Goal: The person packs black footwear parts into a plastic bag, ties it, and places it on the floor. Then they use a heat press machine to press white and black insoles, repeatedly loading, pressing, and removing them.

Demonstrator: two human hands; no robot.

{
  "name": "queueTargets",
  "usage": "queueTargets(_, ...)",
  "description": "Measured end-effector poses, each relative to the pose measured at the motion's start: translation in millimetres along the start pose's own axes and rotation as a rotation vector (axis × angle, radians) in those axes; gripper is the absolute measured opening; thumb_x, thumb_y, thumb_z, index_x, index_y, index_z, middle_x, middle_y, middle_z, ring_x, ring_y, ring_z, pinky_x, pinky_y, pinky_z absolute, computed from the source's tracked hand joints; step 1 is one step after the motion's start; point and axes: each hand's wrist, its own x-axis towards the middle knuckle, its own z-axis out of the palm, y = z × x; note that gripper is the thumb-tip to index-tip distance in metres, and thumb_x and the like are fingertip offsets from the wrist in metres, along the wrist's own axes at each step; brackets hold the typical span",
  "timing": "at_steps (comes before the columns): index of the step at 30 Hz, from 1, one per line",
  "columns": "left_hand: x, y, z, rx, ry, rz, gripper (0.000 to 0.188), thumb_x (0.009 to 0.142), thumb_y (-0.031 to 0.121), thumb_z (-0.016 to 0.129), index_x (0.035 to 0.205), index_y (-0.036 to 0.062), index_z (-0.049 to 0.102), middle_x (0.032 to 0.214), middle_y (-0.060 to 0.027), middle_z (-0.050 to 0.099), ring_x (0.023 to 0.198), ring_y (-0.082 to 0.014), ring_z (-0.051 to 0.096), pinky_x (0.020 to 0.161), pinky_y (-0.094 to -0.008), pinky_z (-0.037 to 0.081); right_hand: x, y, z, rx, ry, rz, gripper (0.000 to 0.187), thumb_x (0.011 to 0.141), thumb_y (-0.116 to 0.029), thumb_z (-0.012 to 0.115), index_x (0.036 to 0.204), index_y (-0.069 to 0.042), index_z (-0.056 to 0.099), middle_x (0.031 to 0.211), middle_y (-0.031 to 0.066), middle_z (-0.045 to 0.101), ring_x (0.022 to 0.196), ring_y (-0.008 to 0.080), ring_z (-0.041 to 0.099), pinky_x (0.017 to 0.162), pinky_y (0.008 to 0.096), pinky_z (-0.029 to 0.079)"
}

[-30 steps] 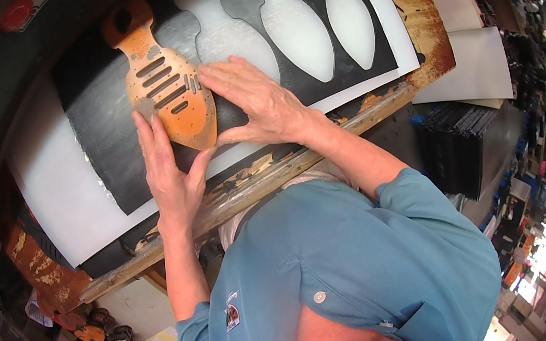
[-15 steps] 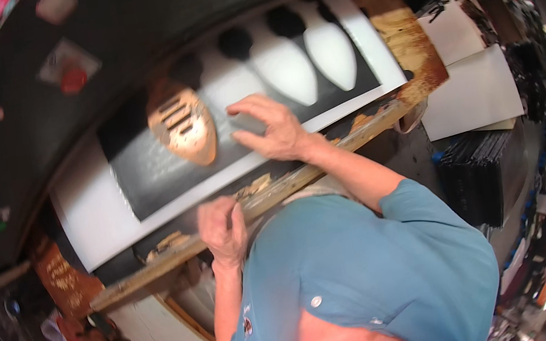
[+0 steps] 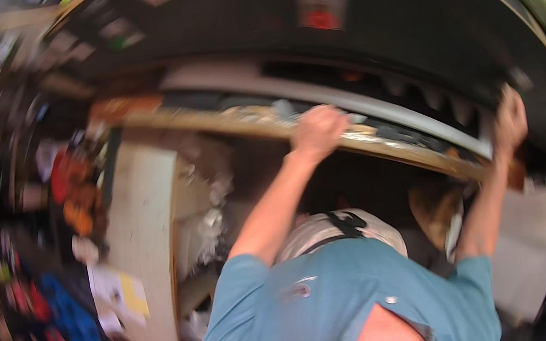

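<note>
My left hand (image 3: 319, 134) is closed at the wooden front rail (image 3: 238, 127) of the bench, blurred; I cannot make out what lies in its fingers. Farther right, my right hand (image 3: 510, 122) is raised in front of a large black overhead panel (image 3: 213, 19). Its fingers look curled, and what they may hold is hidden. Behind the rail, the white board (image 3: 376, 102) shows mostly as its front edge. Pale pointed cut-out shapes (image 3: 465, 110) show in the dark gap under the panel. A small copper-coloured patch (image 3: 349, 75) is barely visible there.
Scraps (image 3: 257, 112) lie along the rail. Small labels and a tag with a red spot (image 3: 321, 9) are on the black panel. A pale upright board (image 3: 141, 220) stands below left, with papers (image 3: 121, 294). Light sheets (image 3: 525, 230) are at lower right.
The view has swung round. My right hand has left the black sheet with the cut-outs and risen to the right; my left hand is now at the rail. The black panel now covers most of the board.
</note>
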Motion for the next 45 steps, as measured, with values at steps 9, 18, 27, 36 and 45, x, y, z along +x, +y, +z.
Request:
queueTargets(9,33.5,-31.4,35.2,0.205,-0.042,-0.033,0.029,0.090,0.033,0.073,0.072,0.0100,0.070,0.076,-0.0083,0.070,0.076,-0.0296,0.070,0.072,-0.0416,0.058,-146.8,91.4,59.0,-0.396,-0.303,-0.218,0.021,0.104,-0.023,0.068,0.101,-0.002,0.071,0.086,0.0135,0.066,0.078,0.0292,0.064,0.073,0.0398,0.050)
queueTargets(18,8.1,-25.1,58.5,0.244,-0.019,-0.141,0.033,0.083,0.044,0.079,0.080,0.0114,0.076,0.087,-0.0046,0.067,0.096,-0.0250,0.060,0.089,-0.0405,0.043,-136.1,105.2,61.8,-0.391,-0.332,-0.183,0.034,0.105,-0.035,0.066,0.111,-0.002,0.073,0.105,0.0141,0.071,0.095,0.0312,0.069,0.086,0.0400,0.053)
queueTargets(27,6.3,-13.3,59.0,0.268,-0.112,-0.222,0.027,0.086,0.038,0.077,0.085,0.0114,0.078,0.091,-0.0042,0.068,0.099,-0.0245,0.059,0.091,-0.0400,0.043,-112.9,80.0,56.6,-0.349,-0.354,0.050,0.038,0.102,-0.039,0.070,0.115,-0.004,0.078,0.112,0.0124,0.078,0.098,0.0259,0.071,0.089,0.0371,0.054)
queueTargets(36,-47.8,30.7,0.3,0.140,-0.141,-0.199,0.024,0.087,0.034,0.074,0.081,0.0107,0.076,0.089,-0.0074,0.067,0.097,-0.0271,0.061,0.088,-0.0420,0.045,-130.6,-40.9,134.1,-0.080,-0.575,-0.101,0.047,0.103,-0.026,0.071,0.140,0.003,0.063,0.133,0.0172,0.067,0.118,0.0246,0.065,0.103,0.0373,0.053)
queueTargets(45,-46.9,47.6,-84.2,-0.168,-0.491,-0.302,0.019,0.092,0.015,0.063,0.080,0.0024,0.070,0.090,-0.0193,0.068,0.090,-0.0407,0.067,0.081,-0.0522,0.053,-155.2,-129.7,216.2,-0.303,-0.626,-0.327,0.098,0.075,-0.049,0.090,0.146,0.006,0.051,0.138,0.0285,0.057,0.128,0.0433,0.057,0.110,0.0492,0.045)
